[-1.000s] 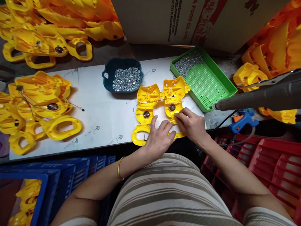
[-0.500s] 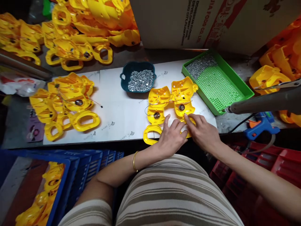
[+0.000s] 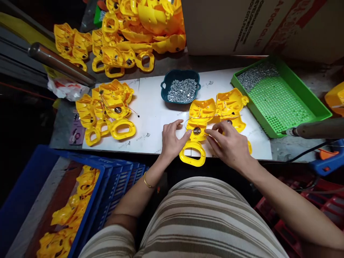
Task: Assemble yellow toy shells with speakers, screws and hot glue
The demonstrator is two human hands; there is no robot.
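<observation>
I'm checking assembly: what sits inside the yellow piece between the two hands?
The yellow piece holds a round, dark disc. Whatever lies beneath that disc is covered.

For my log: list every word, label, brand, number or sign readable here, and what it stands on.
"FOOD CO" on the large brown cardboard box.
"ELOPMENT ZONE", beginning unclear, same box.
"CITY", same box.
Too blurred: the box's other lettering and red print.
Too small: repeated marks on the flat white sheet, print on the flat purple card, red print on the crumpled white plastic bag.
</observation>
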